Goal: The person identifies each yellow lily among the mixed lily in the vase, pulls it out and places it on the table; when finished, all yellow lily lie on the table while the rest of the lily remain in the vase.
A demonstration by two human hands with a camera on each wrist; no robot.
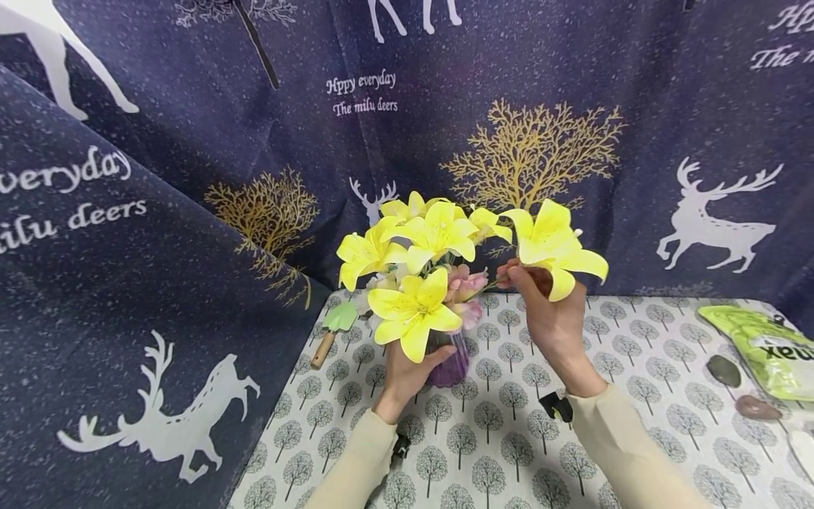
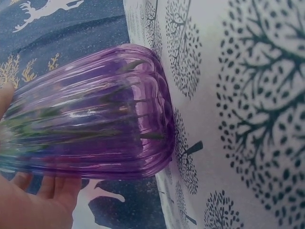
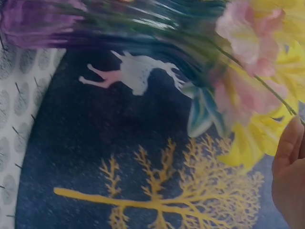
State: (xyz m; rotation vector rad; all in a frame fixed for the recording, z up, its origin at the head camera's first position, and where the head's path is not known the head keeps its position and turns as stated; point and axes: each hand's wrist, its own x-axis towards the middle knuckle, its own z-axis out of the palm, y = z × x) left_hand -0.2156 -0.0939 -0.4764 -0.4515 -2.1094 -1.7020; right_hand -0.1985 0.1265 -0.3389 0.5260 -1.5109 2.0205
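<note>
A ribbed purple glass vase [image 1: 451,366] [image 2: 102,114] stands on the table and holds green stems. My left hand [image 1: 407,373] [image 2: 40,202] grips the vase's upper part, thumb on one side and fingers on the other. Several yellow lilies [image 1: 416,311] and pink flowers [image 1: 467,286] [image 3: 250,36] fan out above its mouth. To the right, my right hand [image 1: 555,322] [image 3: 291,174] pinches the stem [image 3: 259,81] of another yellow lily [image 1: 552,240], just beneath its bloom. That stem slants down into the vase in the right wrist view.
Left of the vase lies a wooden-handled tool [image 1: 323,350] beside a green leaf [image 1: 341,317]. A green and white bag [image 1: 766,353], a dark stone [image 1: 723,370] and a brown stone [image 1: 758,408] are at the right. A blue deer-print cloth [image 1: 407,141] hangs behind the table.
</note>
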